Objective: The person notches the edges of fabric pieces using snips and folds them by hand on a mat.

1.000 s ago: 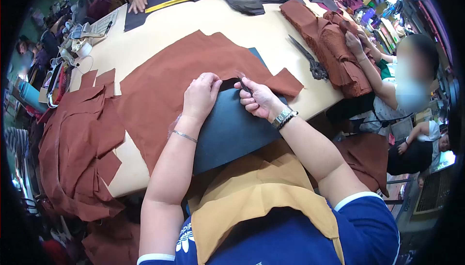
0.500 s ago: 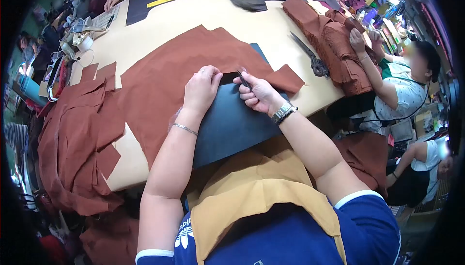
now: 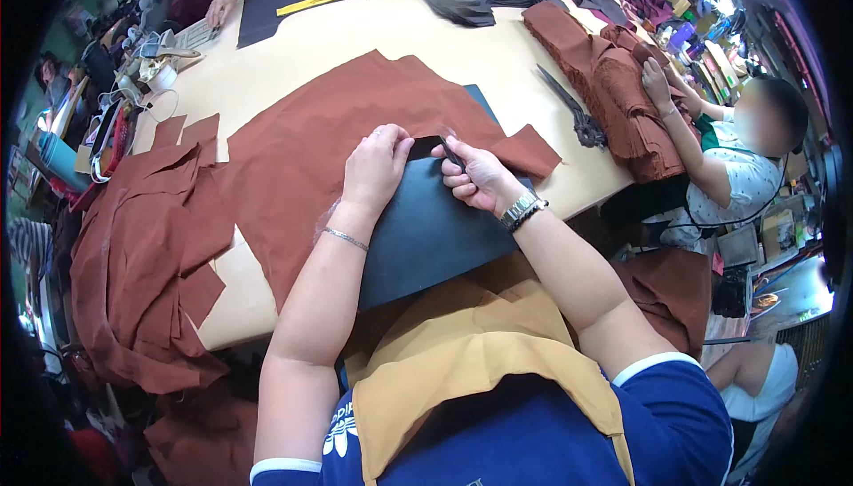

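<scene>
My left hand (image 3: pixel 378 166) pinches the end of a small black strip of material (image 3: pixel 424 147). At the strip's other end, my right hand (image 3: pixel 478 177) is closed around a small dark tool (image 3: pixel 452 155) that looks like thread snips; its tip is blurred. Both hands are over the upper edge of a dark blue-grey sheet (image 3: pixel 426 237) lying at the table's near edge. Beyond them, a large piece of rust-brown fabric (image 3: pixel 329 113) is spread flat, partly under the sheet.
Large scissors (image 3: pixel 573 108) lie at the right beside a stack of rust-brown fabric (image 3: pixel 613 86), where a co-worker (image 3: pixel 729 131) handles cloth. Crumpled rust-brown pieces (image 3: pixel 142 255) hang over the left edge. Across the table (image 3: pixel 267 86), another person's hand rests by a yellow ruler (image 3: pixel 320 1).
My hands stay almost in place, with slightly more of the black strip showing between them. The view has shifted a little. A person at the lower right has moved lower in view.
</scene>
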### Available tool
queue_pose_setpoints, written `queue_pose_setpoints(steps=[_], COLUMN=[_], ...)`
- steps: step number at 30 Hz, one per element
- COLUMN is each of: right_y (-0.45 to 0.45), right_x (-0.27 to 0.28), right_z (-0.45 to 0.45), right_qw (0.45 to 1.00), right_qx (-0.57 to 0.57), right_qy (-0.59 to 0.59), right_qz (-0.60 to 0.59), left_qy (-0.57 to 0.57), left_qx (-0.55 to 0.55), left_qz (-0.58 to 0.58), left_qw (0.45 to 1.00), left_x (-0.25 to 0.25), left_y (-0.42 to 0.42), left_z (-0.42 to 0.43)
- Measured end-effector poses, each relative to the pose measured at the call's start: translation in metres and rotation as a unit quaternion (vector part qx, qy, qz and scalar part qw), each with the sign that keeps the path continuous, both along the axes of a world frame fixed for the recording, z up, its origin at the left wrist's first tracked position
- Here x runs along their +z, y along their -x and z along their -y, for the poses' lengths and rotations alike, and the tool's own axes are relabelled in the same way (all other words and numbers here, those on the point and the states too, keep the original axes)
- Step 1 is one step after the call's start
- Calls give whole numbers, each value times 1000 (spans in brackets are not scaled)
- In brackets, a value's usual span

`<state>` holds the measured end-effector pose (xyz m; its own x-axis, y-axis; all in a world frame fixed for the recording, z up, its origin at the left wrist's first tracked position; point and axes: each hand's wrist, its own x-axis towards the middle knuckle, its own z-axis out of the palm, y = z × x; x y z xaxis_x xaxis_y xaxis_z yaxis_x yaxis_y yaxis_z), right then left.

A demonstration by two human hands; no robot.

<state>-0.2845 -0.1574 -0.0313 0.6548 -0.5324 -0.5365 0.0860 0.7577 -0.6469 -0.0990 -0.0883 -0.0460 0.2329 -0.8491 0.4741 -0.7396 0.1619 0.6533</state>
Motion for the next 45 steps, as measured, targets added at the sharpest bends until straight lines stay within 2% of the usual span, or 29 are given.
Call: queue_pose_setpoints(steps=[9,14,18,25,27,33,38,41,44,45], right_y=[-3,-3,-1,-8,-8,-12,-8,9,36,47], right_x=[11,2,10,2,5,4,2,16,35,43], right_z=[-3,-3,-8,-4,-10,-6,-16,-33,-33,-25], right_qw=[1000,1000,999,1000,1000,1000,1000,998,988,973], right_qx=[15,10,44,-2,-12,0,1,38,79,75], right_qy=[-15,17,1,4,18,-24,14,38,128,198], right_qz=[-18,-9,-20,4,-21,2,0,-12,-34,-87], left_qy=[-6,-6,-7,-7,5,-5,-26,-45,-160,-232], left_qx=[2,5,8,4,5,2,-1,-54,-148,-224], left_qz=[-7,-11,-12,-9,-7,5,41,97,61,104], left_qw=[1000,1000,1000,1000,1000,1000,999,993,974,941], left_x=[0,1,0,0,0,0,0,3,29,47], left_y=[1,0,-1,0,0,1,3,-2,-16,-33], left_z=[-2,-1,-1,-2,-1,-4,-4,-6,-13,-12])
